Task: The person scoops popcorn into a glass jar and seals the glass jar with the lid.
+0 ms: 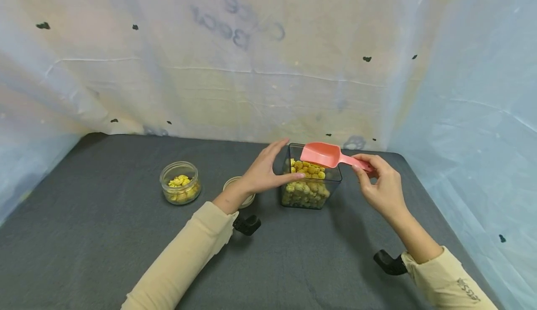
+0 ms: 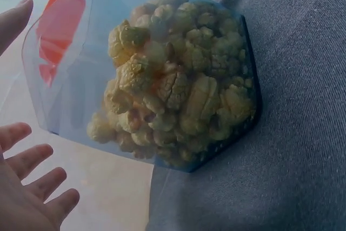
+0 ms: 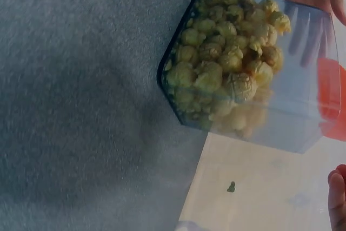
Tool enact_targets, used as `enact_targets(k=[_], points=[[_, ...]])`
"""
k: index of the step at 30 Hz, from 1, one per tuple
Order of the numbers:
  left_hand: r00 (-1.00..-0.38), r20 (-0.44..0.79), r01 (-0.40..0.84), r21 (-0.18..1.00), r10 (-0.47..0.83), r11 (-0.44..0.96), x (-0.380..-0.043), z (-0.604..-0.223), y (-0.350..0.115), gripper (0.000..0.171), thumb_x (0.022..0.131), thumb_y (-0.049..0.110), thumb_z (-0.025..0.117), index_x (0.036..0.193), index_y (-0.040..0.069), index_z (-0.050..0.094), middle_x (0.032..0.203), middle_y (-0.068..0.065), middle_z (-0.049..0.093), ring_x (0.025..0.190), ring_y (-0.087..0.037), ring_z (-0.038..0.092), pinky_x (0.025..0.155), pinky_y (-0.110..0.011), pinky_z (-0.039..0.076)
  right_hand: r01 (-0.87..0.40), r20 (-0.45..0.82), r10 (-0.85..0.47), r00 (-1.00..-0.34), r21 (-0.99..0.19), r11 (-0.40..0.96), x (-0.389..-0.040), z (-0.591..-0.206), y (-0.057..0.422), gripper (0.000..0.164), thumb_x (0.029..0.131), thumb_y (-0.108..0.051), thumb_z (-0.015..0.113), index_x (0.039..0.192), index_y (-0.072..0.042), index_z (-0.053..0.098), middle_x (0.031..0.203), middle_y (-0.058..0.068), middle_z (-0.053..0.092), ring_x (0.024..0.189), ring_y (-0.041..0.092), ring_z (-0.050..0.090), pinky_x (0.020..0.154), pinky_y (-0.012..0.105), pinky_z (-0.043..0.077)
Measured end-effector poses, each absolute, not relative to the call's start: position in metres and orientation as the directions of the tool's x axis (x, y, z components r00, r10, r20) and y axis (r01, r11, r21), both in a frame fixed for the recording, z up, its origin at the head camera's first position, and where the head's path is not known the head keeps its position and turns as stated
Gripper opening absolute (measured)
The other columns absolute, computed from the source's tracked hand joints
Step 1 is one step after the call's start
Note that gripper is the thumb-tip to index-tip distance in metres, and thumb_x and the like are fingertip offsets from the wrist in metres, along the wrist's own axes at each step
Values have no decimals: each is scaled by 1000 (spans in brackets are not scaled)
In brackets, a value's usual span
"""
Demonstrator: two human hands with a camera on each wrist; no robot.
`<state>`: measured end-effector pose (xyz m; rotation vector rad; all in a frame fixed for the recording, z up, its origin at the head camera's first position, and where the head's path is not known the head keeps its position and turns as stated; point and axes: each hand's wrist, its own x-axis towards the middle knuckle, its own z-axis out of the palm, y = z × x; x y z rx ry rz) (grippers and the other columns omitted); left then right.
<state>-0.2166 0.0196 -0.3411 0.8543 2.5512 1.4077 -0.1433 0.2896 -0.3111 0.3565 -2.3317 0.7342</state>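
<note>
A clear, dark-tinted square container [image 1: 332,183] stands upright on the table, partly filled with yellow popcorn [image 1: 308,191]. My right hand [image 1: 382,186] pinches the handle of a pink scoop [image 1: 320,153], whose bowl is over the container's opening. Whether anything lies in the bowl is hard to tell; it looks empty from above. At the container's left side is my left hand [image 1: 264,170], thumb and fingers spread apart. In the left wrist view its fingers [image 2: 35,160] extend beside the container wall without curling round it; contact is unclear.
Left of the container stands an open round glass jar [image 1: 163,186] with some yellow popcorn inside. A round lid [image 1: 248,202] lies partly hidden behind the left wrist. Plastic sheeting [image 1: 251,95] walls the back and sides of the dark grey table [image 1: 105,235].
</note>
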Motion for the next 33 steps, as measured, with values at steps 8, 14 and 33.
enact_targets(k=[8, 14, 33], points=[[-857, 80, 306, 875, 510, 376, -219, -341, 23, 97, 79, 46, 75, 154, 36, 15, 161, -1, 14, 147, -29, 19, 110, -61, 27, -403, 649, -66, -758, -386, 830, -145, -309, 296, 21, 83, 0, 70, 104, -2, 69, 86, 9, 65, 70, -9, 47, 62, 4, 38], [-857, 61, 277, 893, 512, 356, -221, -343, 25, 99, 77, 45, 77, 153, 38, 14, 161, 0, 12, 147, -28, 17, 111, -62, 25, -397, 641, -79, -764, -369, 841, -144, -306, 299, 21, 84, 0, 69, 104, -2, 69, 87, 9, 65, 70, -8, 47, 62, 4, 38], [-838, 61, 151, 981, 542, 123, -226, -358, 32, 92, 80, 29, 78, 150, 41, 20, 158, 6, 19, 144, -20, 24, 112, -49, 32, -513, 560, -386, -733, -81, 855, -148, -269, 295, 16, 83, 1, 69, 99, 2, 69, 81, 8, 61, 61, 13, 51, 53, 31, 42]])
